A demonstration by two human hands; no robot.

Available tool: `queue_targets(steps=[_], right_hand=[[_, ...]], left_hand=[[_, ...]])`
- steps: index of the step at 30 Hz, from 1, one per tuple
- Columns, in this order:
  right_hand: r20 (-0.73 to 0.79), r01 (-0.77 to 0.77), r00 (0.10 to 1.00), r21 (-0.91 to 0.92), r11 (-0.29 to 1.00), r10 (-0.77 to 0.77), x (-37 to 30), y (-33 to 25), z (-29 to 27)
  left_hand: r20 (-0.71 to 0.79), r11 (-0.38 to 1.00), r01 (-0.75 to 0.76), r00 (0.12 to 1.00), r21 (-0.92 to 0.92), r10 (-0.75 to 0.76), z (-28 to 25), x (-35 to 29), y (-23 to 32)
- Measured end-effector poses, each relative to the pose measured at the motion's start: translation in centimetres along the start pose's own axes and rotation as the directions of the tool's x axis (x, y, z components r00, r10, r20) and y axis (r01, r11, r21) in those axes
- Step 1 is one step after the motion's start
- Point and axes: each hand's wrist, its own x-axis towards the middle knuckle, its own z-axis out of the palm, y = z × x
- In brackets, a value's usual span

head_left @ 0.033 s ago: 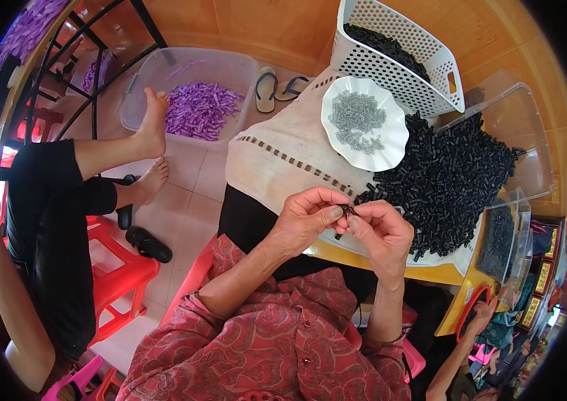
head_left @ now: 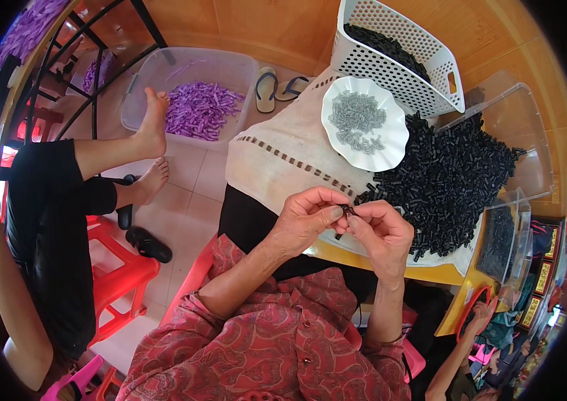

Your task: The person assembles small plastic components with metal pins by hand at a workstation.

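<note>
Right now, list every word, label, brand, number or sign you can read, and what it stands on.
Readable text: none.
Yellow panels at the far right: markings too small and blurred to read.
Black pieces, white plate, white basket: no lettering visible.

The shirt (head_left: 230,347) is red, covered in curling greyish shapes, with small buttons (head_left: 307,323) down the front. Its loose sleeves (head_left: 195,319) leave forearms (head_left: 245,282) and hands (head_left: 305,219) bare. Black trousers (head_left: 247,217) show beyond its hem.
</note>
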Motion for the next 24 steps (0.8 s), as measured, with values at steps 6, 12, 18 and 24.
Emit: queue_targets(steps=[6, 12, 18, 24], right_hand=[[-0.013, -0.005, 1.000, 0.002, 1.000, 0.005, 0.00, 0.40, 0.00], [-0.024, -0.005, 1.000, -0.068, 0.998, 0.003, 0.09, -0.12, 0.17], [-0.030, 0.048, 0.998, -0.110, 0.993, -0.051, 0.00, 0.19, 0.19], [-0.042, 0.110, 0.992, -0.166, 0.980, -0.119, 0.11, 0.01, 0.62]], left_hand=[[-0.009, 1.000, -0.003, 1.000, -0.002, 0.003, -0.23, 0.11, -0.16], [-0.014, 0.999, -0.015, 1.000, 0.042, 0.016, -0.29, 0.01, -0.20], [0.025, 0.996, -0.048, 0.999, 0.080, 0.046, -0.44, 0.02, -0.32], [0.011, 0.978, -0.041, 0.999, 0.204, 0.040, -0.31, -0.13, 0.04]])
